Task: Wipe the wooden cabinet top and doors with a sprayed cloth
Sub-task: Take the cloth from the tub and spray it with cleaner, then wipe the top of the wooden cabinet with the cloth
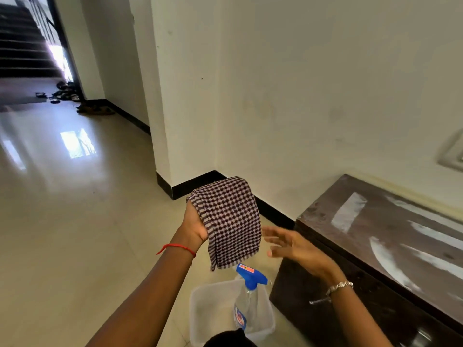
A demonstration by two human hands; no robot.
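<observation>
A folded checked cloth [229,221], dark brown and pale, hangs over my raised left hand [194,225], which holds it from underneath with the palm up. My right hand [293,247] hovers just right of the cloth, fingers spread and straight, a little blurred, touching nothing. Below them a clear spray bottle [246,299] with a blue trigger head stands upright in a translucent plastic tub [200,314] on the floor. The dark wooden cabinet [375,236] stands at the right against the wall, its glossy top showing bright reflections.
Glossy cream tiled floor [75,209] stretches out to the left. A wall corner with black skirting [190,186] stands behind the cloth. Far left, shoes [72,96] lie by a doorway with stairs behind it. A pale frame [453,154] hangs on the wall above the cabinet.
</observation>
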